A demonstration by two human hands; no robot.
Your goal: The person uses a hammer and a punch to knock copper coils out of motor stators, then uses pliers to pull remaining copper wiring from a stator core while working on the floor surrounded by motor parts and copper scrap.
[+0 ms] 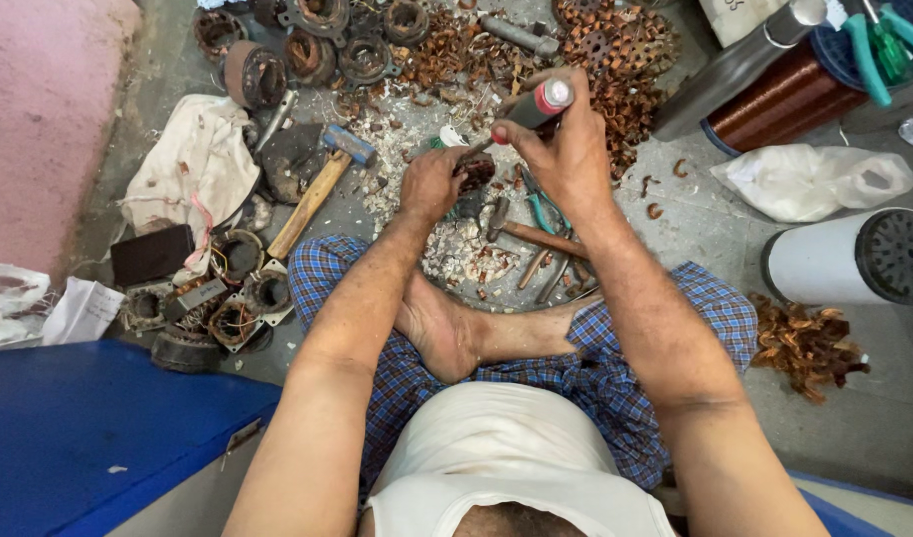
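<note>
I sit cross-legged on the floor. My right hand (568, 149) is closed around a screwdriver (536, 107) with a grey handle and red-and-white end, its tip angled down to the left. My left hand (431, 182) grips a small dark motor part (476, 171) that the tip touches. Below the hands lie white and brown scraps (456, 254), teal-handled pliers (542, 214) and a small hammer (536, 239).
A wooden-handled hammer (317, 184) lies to the left beside a white cloth (193, 169) and rusty motor stators (307, 50). Copper wire scrap (615, 60) is heaped ahead. A copper wire spool (784, 94), plastic bag (814, 179) and white cylinder (854, 259) stand right. A blue surface (88, 438) is near left.
</note>
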